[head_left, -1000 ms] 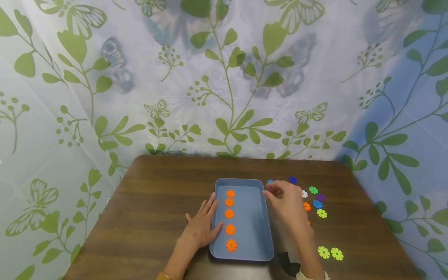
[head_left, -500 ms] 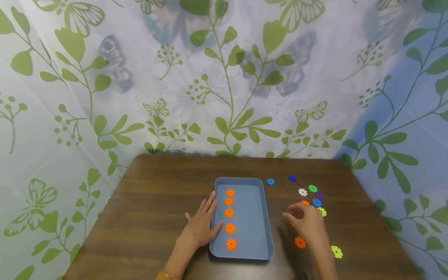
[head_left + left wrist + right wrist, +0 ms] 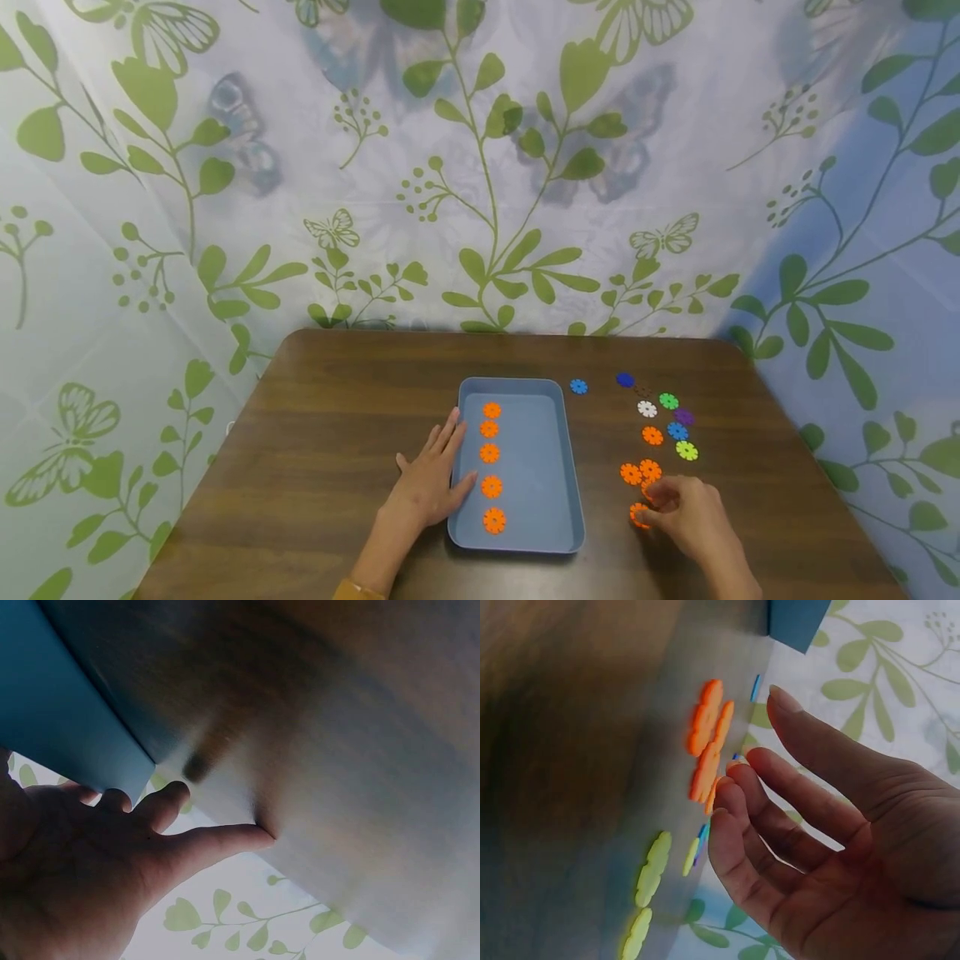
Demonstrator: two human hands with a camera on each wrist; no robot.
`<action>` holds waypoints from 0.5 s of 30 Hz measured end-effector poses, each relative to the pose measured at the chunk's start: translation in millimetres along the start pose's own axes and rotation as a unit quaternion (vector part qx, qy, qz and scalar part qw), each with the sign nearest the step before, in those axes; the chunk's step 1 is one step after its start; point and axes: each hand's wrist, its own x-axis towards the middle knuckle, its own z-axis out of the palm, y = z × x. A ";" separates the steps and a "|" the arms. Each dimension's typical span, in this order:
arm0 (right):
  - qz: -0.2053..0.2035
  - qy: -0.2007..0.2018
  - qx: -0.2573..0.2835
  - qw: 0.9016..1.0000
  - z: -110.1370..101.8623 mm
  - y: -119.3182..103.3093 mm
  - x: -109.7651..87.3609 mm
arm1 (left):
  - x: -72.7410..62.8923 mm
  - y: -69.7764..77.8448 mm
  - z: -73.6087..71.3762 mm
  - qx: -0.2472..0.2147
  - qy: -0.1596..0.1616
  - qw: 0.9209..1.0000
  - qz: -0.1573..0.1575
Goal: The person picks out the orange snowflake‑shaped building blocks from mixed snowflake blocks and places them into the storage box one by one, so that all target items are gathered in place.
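A grey-blue tray (image 3: 536, 475) lies on the table with a column of several orange notched discs (image 3: 490, 452) along its left side. My left hand (image 3: 422, 492) rests at the tray's left edge, fingers spread and straight, with the thumb over the rim. To the tray's right, my right hand (image 3: 693, 515) reaches over a loose orange disc (image 3: 639, 516) and partly covers it. In the right wrist view, thumb and fingers (image 3: 791, 776) are apart and slightly bent, with nothing seen between them. Other orange discs (image 3: 631, 473) lie just beyond that hand.
Farther back right are a white disc (image 3: 647, 408), a green disc (image 3: 668, 401), a purple disc (image 3: 683, 416) and several others. A light blue disc (image 3: 578, 387) lies by the tray's far right corner. Yellow-green discs (image 3: 654, 868) show beside the right hand. A leaf-print curtain (image 3: 480, 167) hangs behind.
My right hand has moved from above the tray's right edge, rightward and toward me, down to the loose orange discs. The left hand and the tray discs have stayed in place.
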 end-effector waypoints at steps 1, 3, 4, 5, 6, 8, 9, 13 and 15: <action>0.002 -0.003 0.003 1.000 0.6 0.9 -0.1 | -0.2 0.0 -0.2 0.000 0.000 1.000 0.000; 0.007 -0.011 0.010 1.000 1.7 2.2 -0.2 | -0.5 0.2 -0.4 -0.001 0.001 1.000 -0.001; 0.011 -0.015 0.010 1.000 2.3 2.8 0.2 | -0.4 0.5 -0.4 -0.002 0.001 1.000 -0.001; 0.010 -0.018 0.009 1.000 2.9 4.3 0.3 | -0.4 0.6 -0.2 -0.003 0.002 1.000 0.000; 0.012 -0.026 0.008 1.000 3.0 5.6 0.7 | -0.1 0.8 0.0 -0.004 0.002 1.000 0.001; 0.018 -0.039 0.004 0.999 3.5 7.9 1.7 | 0.5 1.0 0.5 -0.005 0.003 1.000 0.002; 0.021 -0.045 0.002 0.999 3.8 8.9 2.3 | 0.7 1.1 0.7 -0.005 0.004 1.000 0.002; 0.040 -0.065 -0.001 0.997 4.2 10.5 4.5 | 0.8 1.0 1.0 -0.001 0.006 1.000 0.001; 0.046 -0.067 0.003 0.997 4.5 10.8 5.0 | 0.6 1.0 1.0 0.000 0.007 1.000 0.001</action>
